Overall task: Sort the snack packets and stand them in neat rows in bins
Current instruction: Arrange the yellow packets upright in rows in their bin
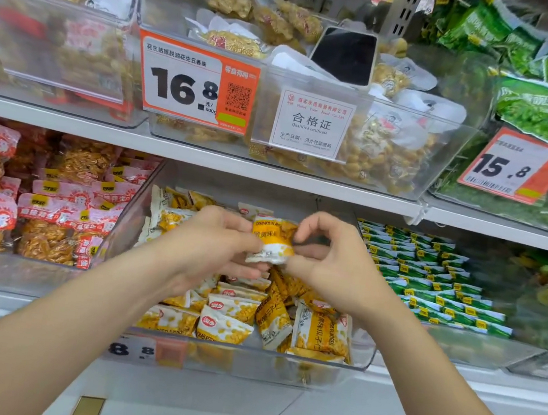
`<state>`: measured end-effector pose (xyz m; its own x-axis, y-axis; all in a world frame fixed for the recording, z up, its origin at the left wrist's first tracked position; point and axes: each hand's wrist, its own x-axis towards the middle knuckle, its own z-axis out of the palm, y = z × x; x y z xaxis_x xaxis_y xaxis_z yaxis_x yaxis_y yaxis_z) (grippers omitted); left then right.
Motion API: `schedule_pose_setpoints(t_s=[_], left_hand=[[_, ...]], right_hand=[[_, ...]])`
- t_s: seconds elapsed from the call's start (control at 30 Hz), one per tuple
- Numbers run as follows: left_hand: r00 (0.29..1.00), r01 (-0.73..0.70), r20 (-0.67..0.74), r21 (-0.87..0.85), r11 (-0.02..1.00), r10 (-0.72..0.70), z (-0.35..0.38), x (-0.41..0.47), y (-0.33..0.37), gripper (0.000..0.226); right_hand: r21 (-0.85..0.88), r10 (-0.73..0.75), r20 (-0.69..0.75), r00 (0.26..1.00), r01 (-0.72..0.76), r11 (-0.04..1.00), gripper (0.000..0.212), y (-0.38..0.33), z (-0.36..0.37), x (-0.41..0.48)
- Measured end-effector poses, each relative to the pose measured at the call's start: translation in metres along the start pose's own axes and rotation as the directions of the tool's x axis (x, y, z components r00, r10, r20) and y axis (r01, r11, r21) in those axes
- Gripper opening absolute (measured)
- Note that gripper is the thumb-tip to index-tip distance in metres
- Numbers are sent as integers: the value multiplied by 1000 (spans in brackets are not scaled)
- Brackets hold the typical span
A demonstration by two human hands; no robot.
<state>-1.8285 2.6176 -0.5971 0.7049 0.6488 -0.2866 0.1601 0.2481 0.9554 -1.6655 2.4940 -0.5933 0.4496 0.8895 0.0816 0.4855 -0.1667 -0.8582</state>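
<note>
Packet (272, 241) (yellow) between both hands (212, 244)

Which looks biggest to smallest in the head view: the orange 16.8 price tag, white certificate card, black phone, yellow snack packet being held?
1. Orange 16.8 price tag
2. White certificate card
3. Black phone, only slightly smaller than the card
4. Yellow snack packet, partly covered by the left hand and right hand
</note>
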Motion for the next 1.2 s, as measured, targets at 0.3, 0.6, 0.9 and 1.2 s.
schedule_pose_setpoints(t_s=[0.3,0.6,0.9,1.2], left_hand=[[968,-247,122,308,919,219,-8,-9,-4,27],[806,-389,-22,733,558,591,1,-2,-15,28],[841,-375,420,907,-192,340,-10,8,-39,56],[875,-361,416,902,-237,248,-13,17,-39,72]], right_hand=[[88,85,45,995,-89,992,30,-6,6,8],[-130,138,-60,989,-145,981,25,4,-11,32],[-762,-55,-80,995,-26,647,36,37,25,72],[-811,114,-7,994,-72,581,47,39,37,114]])
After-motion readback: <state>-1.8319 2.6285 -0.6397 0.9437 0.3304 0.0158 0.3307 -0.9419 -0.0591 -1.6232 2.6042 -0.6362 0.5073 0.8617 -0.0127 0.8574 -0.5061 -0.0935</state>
